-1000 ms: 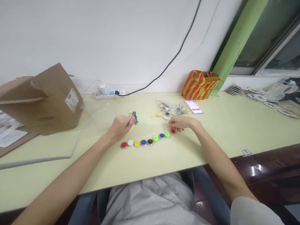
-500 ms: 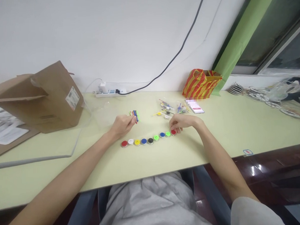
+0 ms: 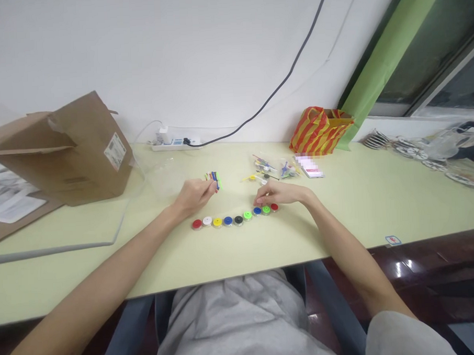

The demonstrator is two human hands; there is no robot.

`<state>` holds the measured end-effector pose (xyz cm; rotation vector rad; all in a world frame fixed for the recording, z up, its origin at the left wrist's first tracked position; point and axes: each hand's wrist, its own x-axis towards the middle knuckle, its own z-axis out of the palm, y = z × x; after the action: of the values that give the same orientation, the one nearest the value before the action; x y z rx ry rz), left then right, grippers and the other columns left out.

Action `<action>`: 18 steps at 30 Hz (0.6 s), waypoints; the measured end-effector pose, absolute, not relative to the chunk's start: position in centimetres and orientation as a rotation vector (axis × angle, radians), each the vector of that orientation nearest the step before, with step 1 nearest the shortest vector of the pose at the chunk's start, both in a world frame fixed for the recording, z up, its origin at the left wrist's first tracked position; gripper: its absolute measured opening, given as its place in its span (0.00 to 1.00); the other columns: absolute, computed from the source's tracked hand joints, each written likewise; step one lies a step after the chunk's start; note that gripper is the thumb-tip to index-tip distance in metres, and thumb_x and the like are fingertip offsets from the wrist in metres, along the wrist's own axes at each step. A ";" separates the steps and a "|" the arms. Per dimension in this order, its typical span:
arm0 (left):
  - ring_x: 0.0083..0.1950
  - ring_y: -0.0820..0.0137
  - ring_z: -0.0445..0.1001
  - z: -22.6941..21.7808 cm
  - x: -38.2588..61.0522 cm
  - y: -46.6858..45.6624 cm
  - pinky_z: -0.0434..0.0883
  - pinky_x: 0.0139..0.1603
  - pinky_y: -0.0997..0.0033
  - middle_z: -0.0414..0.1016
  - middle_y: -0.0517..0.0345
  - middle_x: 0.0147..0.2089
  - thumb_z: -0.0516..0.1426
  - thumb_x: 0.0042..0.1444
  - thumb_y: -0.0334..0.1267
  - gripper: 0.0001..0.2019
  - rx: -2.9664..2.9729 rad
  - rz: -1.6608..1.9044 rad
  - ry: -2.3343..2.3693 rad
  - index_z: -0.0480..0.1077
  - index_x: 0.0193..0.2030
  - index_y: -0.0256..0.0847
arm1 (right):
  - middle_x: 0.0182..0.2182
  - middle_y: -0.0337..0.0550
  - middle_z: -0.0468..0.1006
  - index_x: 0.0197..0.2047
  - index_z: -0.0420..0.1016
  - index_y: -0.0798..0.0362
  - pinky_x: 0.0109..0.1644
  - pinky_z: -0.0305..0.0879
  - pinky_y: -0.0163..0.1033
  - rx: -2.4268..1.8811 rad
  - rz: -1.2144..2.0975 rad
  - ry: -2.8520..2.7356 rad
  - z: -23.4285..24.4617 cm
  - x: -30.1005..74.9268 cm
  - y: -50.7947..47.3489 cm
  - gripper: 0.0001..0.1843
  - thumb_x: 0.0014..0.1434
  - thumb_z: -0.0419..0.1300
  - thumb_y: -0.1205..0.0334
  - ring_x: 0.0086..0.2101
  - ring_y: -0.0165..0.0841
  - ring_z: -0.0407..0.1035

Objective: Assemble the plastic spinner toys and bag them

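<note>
A curved row of small round coloured discs (image 3: pixel 234 218) lies on the pale green table (image 3: pixel 379 202): red, white, yellow, blue, black, green, blue, green, red. My left hand (image 3: pixel 194 194) is closed on a bundle of thin coloured sticks (image 3: pixel 213 179) held just above the table, behind the row's left half. My right hand (image 3: pixel 279 193) rests behind the row's right end, fingers curled and pinched low near the blue and green discs. What its fingertips hold, if anything, is hidden.
More coloured small parts and plastic bags (image 3: pixel 270 169) lie behind my right hand, beside a phone (image 3: pixel 309 167). A cardboard box (image 3: pixel 63 151) stands at left, a power strip (image 3: pixel 175 143) by the wall, a red-yellow striped bag (image 3: pixel 317 130) at right.
My right hand has slid left along the row, from the red disc at its end towards the blue and green discs. My left hand keeps the sticks in place.
</note>
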<state>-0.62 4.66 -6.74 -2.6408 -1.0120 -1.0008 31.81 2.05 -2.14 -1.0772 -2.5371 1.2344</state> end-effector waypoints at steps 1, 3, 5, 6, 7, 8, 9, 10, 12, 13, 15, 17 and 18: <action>0.21 0.70 0.67 -6.7 -0.6 4.6 0.58 0.29 0.68 0.69 0.59 0.20 0.47 0.70 0.38 0.20 -2.642 -1.002 -1.014 0.72 0.29 0.40 | 0.38 0.48 0.84 0.46 0.83 0.58 0.32 0.68 0.32 -1.060 1.247 -2.547 -2.1 31.8 2.0 0.18 0.66 0.60 0.53 0.31 0.30 0.73; 0.21 0.71 0.66 -6.7 -0.6 4.6 0.57 0.28 0.68 0.68 0.59 0.19 0.47 0.70 0.38 0.20 -2.644 -1.004 -1.015 0.72 0.28 0.40 | 0.39 0.49 0.84 0.48 0.83 0.59 0.32 0.67 0.31 -1.025 1.290 -2.557 -2.1 31.7 2.1 0.19 0.66 0.60 0.52 0.33 0.30 0.74; 0.21 0.71 0.66 -6.7 -0.6 4.6 0.57 0.28 0.68 0.68 0.59 0.19 0.47 0.70 0.38 0.20 -2.646 -1.001 -1.014 0.72 0.29 0.40 | 0.41 0.49 0.84 0.50 0.83 0.59 0.33 0.67 0.31 -0.991 1.333 -2.557 -2.2 31.7 2.1 0.20 0.66 0.61 0.51 0.35 0.31 0.75; 0.21 0.71 0.66 -6.7 -0.6 4.6 0.57 0.28 0.68 0.68 0.59 0.19 0.47 0.70 0.38 0.20 -2.647 -0.999 -1.013 0.72 0.29 0.40 | 0.41 0.50 0.84 0.51 0.83 0.59 0.33 0.67 0.31 -0.977 1.352 -2.555 -2.2 31.7 2.1 0.21 0.66 0.61 0.50 0.37 0.32 0.75; 0.21 0.71 0.66 -6.7 -0.6 4.6 0.57 0.28 0.68 0.68 0.59 0.19 0.47 0.70 0.38 0.20 -2.649 -0.996 -1.013 0.72 0.29 0.40 | 0.41 0.50 0.84 0.51 0.82 0.58 0.33 0.67 0.31 -0.970 1.370 -2.550 -2.2 31.7 2.1 0.22 0.66 0.61 0.50 0.37 0.32 0.75; 0.21 0.71 0.65 -6.7 -0.6 4.6 0.57 0.28 0.68 0.68 0.59 0.19 0.47 0.70 0.38 0.20 -2.650 -0.994 -1.013 0.72 0.29 0.40 | 0.41 0.49 0.84 0.52 0.82 0.58 0.34 0.67 0.31 -0.967 1.386 -2.543 -2.2 31.8 2.1 0.22 0.66 0.61 0.49 0.37 0.32 0.76; 0.21 0.71 0.65 -6.7 -0.6 4.6 0.57 0.28 0.68 0.68 0.59 0.19 0.47 0.70 0.38 0.20 -2.651 -0.993 -1.013 0.72 0.28 0.40 | 0.41 0.49 0.84 0.52 0.82 0.58 0.34 0.68 0.31 -0.968 1.399 -2.536 -2.2 31.8 2.1 0.22 0.66 0.61 0.49 0.38 0.32 0.76; 0.21 0.71 0.65 -6.6 -0.6 4.6 0.57 0.28 0.68 0.68 0.59 0.19 0.47 0.70 0.38 0.20 -2.651 -0.991 -1.014 0.71 0.28 0.40 | 0.41 0.49 0.84 0.52 0.81 0.57 0.35 0.68 0.31 -0.969 1.412 -2.528 -2.3 31.8 2.1 0.22 0.66 0.61 0.49 0.38 0.33 0.76; 0.21 0.70 0.65 -6.6 -0.6 4.5 0.57 0.28 0.68 0.68 0.59 0.19 0.47 0.70 0.38 0.20 -2.649 -0.990 -1.016 0.71 0.27 0.41 | 0.41 0.48 0.83 0.53 0.80 0.57 0.37 0.70 0.33 -0.974 1.424 -2.507 -2.3 31.9 2.1 0.21 0.67 0.61 0.50 0.39 0.33 0.77; 0.21 0.70 0.66 -6.6 -0.6 4.5 0.57 0.29 0.68 0.68 0.59 0.20 0.47 0.70 0.38 0.20 -2.646 -0.990 -1.018 0.71 0.28 0.41 | 0.40 0.48 0.83 0.53 0.80 0.56 0.38 0.70 0.34 -0.984 1.410 -2.496 -2.4 32.0 2.2 0.20 0.67 0.60 0.51 0.39 0.33 0.77; 0.22 0.70 0.67 -6.6 -0.6 4.6 0.58 0.29 0.68 0.69 0.59 0.20 0.46 0.71 0.39 0.21 -2.639 -0.993 -1.023 0.72 0.29 0.41 | 0.39 0.47 0.82 0.51 0.80 0.56 0.38 0.71 0.35 -1.035 1.333 -2.470 -2.5 32.1 2.4 0.17 0.67 0.59 0.54 0.37 0.33 0.76; 0.22 0.70 0.68 -6.5 -0.6 4.6 0.58 0.28 0.67 0.69 0.59 0.20 0.46 0.71 0.39 0.21 -2.629 -0.999 -1.031 0.73 0.29 0.41 | 0.37 0.46 0.82 0.48 0.79 0.56 0.37 0.71 0.35 -1.116 1.250 -2.432 -2.5 32.2 2.6 0.14 0.65 0.60 0.57 0.34 0.33 0.75; 0.21 0.70 0.68 -6.5 -0.6 4.6 0.57 0.28 0.67 0.69 0.58 0.19 0.46 0.71 0.39 0.21 -2.624 -1.002 -1.035 0.73 0.29 0.41 | 0.36 0.45 0.81 0.45 0.79 0.56 0.36 0.71 0.35 -1.153 1.228 -2.416 -2.6 32.3 2.7 0.12 0.65 0.60 0.58 0.34 0.33 0.75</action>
<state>-0.59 4.62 -6.53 -2.6238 -1.0349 -1.0017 32.33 2.69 -2.57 -1.1530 -2.4156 1.2283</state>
